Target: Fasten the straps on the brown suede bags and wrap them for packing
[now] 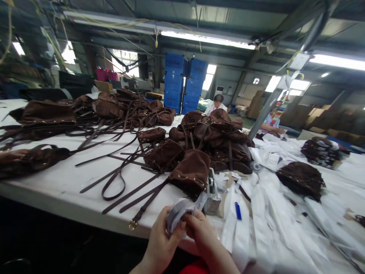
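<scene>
Near the table's front edge, my left hand (164, 236) is closed round a roll of clear tape (177, 214), thumb along its lower side. My right hand (199, 227) has its fingers pinched at the roll's right side, by a loose clear piece; its fingertips are partly hidden. Just beyond the hands lies a brown drawstring bag (191, 169) with metal eyelets. Its dark strap with a gold buckle (132, 225) reaches the table edge. A metal tape dispenser (212, 196) stands right of the bag.
Brown bags (216, 133) are heaped behind, with more at the left. White plastic sleeves (268, 213) and a blue marker (238, 211) lie at the right. Two people (218, 104) (272, 123) are beyond the table, before stacked blue crates (173, 82).
</scene>
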### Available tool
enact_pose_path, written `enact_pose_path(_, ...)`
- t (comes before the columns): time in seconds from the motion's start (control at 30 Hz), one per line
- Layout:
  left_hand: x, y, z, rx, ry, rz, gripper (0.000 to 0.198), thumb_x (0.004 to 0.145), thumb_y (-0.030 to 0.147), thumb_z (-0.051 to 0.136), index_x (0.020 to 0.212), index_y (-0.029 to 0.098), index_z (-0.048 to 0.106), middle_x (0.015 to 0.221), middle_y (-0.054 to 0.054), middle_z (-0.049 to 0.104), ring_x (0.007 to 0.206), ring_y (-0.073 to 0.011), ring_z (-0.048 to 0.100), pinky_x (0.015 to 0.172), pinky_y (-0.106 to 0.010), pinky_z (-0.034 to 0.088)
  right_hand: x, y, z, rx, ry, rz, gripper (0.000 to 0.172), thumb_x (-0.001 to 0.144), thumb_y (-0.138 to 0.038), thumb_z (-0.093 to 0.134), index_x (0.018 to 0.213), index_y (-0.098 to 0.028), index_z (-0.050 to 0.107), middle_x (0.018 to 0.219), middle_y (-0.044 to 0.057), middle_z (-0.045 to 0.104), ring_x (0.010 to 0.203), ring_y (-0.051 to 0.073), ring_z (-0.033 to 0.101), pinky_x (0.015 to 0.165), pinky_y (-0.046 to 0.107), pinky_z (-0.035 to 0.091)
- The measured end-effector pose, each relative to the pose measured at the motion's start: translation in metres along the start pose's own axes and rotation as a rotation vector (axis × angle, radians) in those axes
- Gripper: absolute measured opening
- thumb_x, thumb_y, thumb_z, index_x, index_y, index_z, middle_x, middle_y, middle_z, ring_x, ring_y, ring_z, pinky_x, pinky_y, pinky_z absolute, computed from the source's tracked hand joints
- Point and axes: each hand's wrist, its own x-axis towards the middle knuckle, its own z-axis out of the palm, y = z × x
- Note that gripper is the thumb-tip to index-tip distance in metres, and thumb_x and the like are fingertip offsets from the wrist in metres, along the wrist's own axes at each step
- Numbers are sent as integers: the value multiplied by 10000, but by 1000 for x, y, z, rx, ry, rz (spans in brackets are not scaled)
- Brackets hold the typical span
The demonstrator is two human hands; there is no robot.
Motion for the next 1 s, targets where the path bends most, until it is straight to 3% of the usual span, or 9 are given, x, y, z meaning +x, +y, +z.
enact_pose_path(0.1, -3, -17, 17, -91, 122, -124, 359, 884, 509, 544, 1039, 191, 597, 998, -109, 707, 909, -246, 687, 785, -337, 571, 5, 18, 4, 148, 53, 76, 480, 663, -602, 700, 826, -180, 538, 523, -80, 418, 399, 53, 250, 409, 208, 155)
enact_pose_path(0.2, 5, -25, 13, -81, 114, -201, 418, 864, 564, 527, 986, 181, 642, 1002, -129, 722, 933, -274, 691, 839, -378, 563, 3, 13, -4, 33, -39, 15, 524, 655, -595, 729, 912, -162, 584, 565, -57, 475, 428, 68, 331, 422, 206, 212)
enact_pose_path(0.3, 18, -20, -4, 20, 44, -211, 432, 863, 551, 497, 969, 168, 665, 973, -139, 728, 934, -296, 687, 859, -424, 547, -3, -11, -18, -260, -33, -172, 528, 696, -395, 748, 1146, -167, 591, 811, 4, 615, 503, 69, 389, 478, 209, 283)
enact_pose_path(0.4, 24, -3, -20, 173, -139, -174, 336, 853, 445, 504, 955, 174, 674, 949, -129, 730, 914, -292, 682, 829, -413, 538, -10, -35, -26, -533, -8, -302, 641, 704, -202, 683, 1324, -222, 523, 1100, 39, 641, 570, 76, 440, 552, 221, 356)
enact_pose_path(0.5, 25, 20, -27, 310, -332, -127, 237, 833, 318, 491, 933, 195, 667, 939, -102, 723, 905, -272, 672, 814, -385, 524, -14, -44, -24, -719, -124, -325, 358, 693, -114, 584, 1029, -190, 683, 901, 13, 681, 680, 129, 528, 636, 235, 386)
enact_pose_path(0.57, 26, 33, -27, 392, -360, -105, 192, 824, 264, 476, 878, 204, 650, 899, -85, 707, 868, -262, 661, 784, -375, 517, -12, -40, -20, -758, -120, -320, 191, 699, -98, 521, 798, -174, 666, 756, 7, 656, 728, 156, 554, 669, 246, 386)
enact_pose_path(0.73, 28, 40, -5, 302, -125, 8, 140, 823, 238, 538, 929, 211, 625, 931, -60, 673, 898, -231, 639, 820, -351, 512, -3, -20, -13, -397, 86, -322, 130, 759, -233, 522, 806, -176, 629, 797, 33, 653, 751, 176, 558, 698, 281, 414)
enact_pose_path(0.9, 20, 22, 34, 34, 106, -18, 200, 874, 372, 579, 947, 189, 616, 866, -52, 679, 797, -205, 661, 732, -311, 551, 3, 1, -3, 183, 259, -16, 345, 701, -518, 633, 746, -184, 560, 541, -48, 457, 473, 102, 375, 460, 224, 289)
enact_pose_path(1.0, 16, 16, 42, 27, 119, 18, 206, 887, 351, 550, 960, 180, 639, 887, -68, 687, 817, -217, 670, 739, -326, 562, 3, 3, -9, 218, 274, 12, 387, 658, -539, 676, 741, -176, 569, 535, -52, 454, 470, 94, 365, 448, 216, 284)
